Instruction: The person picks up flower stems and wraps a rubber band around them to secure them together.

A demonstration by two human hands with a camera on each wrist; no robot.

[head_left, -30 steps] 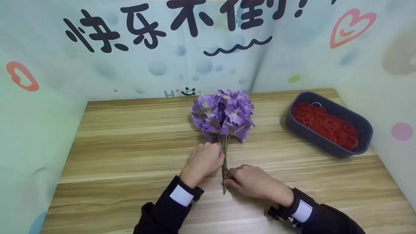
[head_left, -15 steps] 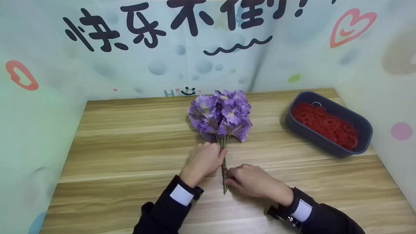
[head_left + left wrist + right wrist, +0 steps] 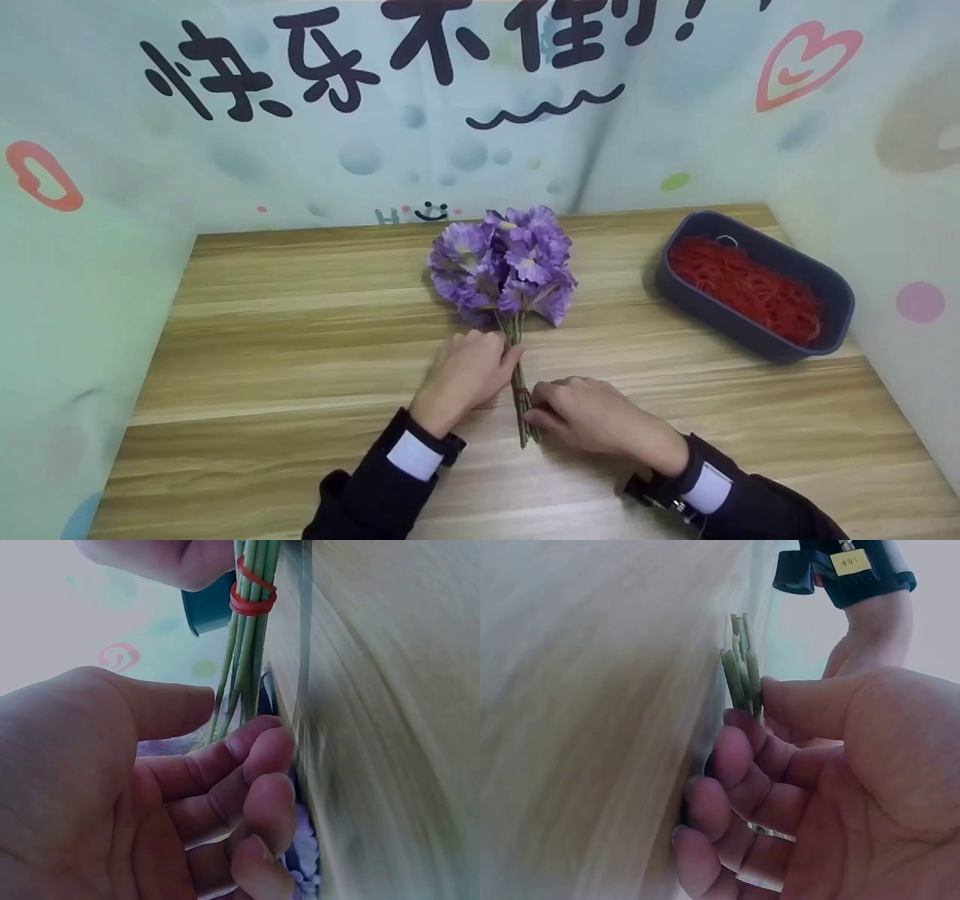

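Note:
A bunch of purple artificial flowers (image 3: 504,262) lies on the wooden table, blooms toward the back wall. Its green stems (image 3: 251,637) are bound by a red rubber band (image 3: 253,604). Just under the blooms, my left hand (image 3: 466,373) pinches the stems between thumb and fingers. Lower down, beside the band, my right hand (image 3: 592,414) pinches them near the cut ends (image 3: 742,675). In the head view, the curled fingers of both hands are mostly hidden beneath them.
At the back right stands a dark blue tub (image 3: 757,341) filled with red rubber bands (image 3: 750,289). A printed cloth wall (image 3: 360,161) rises behind the table (image 3: 285,337); similar walls close off both sides.
The blooms have shifted slightly left and the stem ends slightly right, so the bunch leans a little more to the left. Both hands keep their hold; my left thumb now lies across the stems.

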